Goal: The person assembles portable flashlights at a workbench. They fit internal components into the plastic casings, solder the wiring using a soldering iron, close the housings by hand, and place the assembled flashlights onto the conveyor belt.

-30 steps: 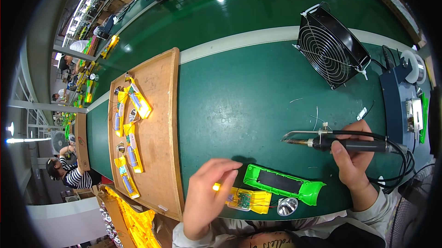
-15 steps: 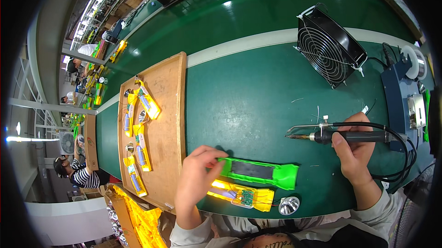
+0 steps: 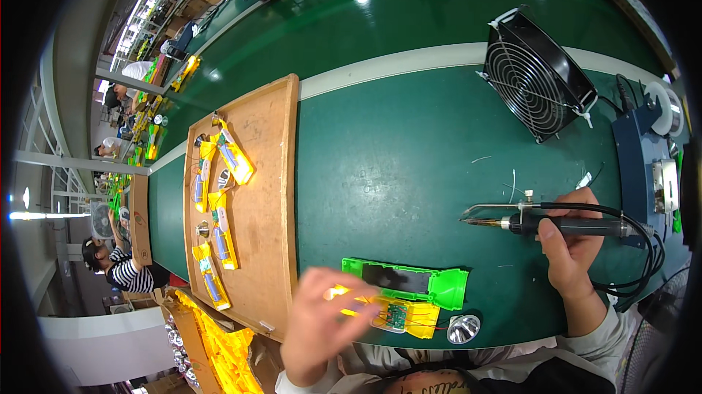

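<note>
My right hand point(image 3: 570, 251) is closed around a black soldering iron point(image 3: 563, 226). A thin curved metal tube runs above its tip, which points left over the table. My left hand point(image 3: 325, 321), blurred, hovers at a yellow flashlight housing point(image 3: 420, 319), thumb and fingers apart around its left end. A small green circuit board and thin wires show in the housing. Just beyond lies a green housing half point(image 3: 447, 288) with a dark panel in it, touched by neither hand. A round silver reflector point(image 3: 463, 329) sits at the yellow housing's right end.
At left, a wooden tray point(image 3: 267, 211) carries several yellow housings with batteries. A black fan point(image 3: 537, 76) stands at the far right, beside a blue soldering station point(image 3: 636, 145) and solder spool point(image 3: 669, 112). A box of yellow parts point(image 3: 212, 332) is at lower left. Co-workers sit farther left.
My left hand has let go of the green housing half and moved down to the yellow housing. The green piece now lies flat on the table. The right hand still holds the iron.
</note>
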### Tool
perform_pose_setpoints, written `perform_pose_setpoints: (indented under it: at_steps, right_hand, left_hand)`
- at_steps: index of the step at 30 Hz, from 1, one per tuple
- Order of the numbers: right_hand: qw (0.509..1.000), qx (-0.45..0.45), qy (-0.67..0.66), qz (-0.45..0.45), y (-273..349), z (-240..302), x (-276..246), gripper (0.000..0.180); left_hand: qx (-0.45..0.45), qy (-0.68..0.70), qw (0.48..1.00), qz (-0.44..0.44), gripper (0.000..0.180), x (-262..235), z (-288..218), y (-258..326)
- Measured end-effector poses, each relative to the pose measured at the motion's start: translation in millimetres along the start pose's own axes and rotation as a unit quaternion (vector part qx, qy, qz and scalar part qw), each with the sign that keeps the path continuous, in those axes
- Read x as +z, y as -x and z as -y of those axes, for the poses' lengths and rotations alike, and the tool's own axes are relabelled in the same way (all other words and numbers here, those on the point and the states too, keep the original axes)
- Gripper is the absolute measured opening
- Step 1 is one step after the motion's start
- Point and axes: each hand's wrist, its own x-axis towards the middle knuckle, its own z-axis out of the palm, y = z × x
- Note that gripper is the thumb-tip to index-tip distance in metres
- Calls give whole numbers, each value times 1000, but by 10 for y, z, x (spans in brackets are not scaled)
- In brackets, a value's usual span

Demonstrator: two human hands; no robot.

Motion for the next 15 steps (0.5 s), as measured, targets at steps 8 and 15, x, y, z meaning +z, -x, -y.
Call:
perform_pose_setpoints:
  at_steps: [8,15]
  right_hand:
    - [1000,6,1,-15,1,-20,7,17]
    - [1000,0,10,-16,-11,-44,-22,19]
  left_hand:
    - [102,-35,990,95,18,308,-236,73]
    - [99,-65,992,48,19,404,-185,85]
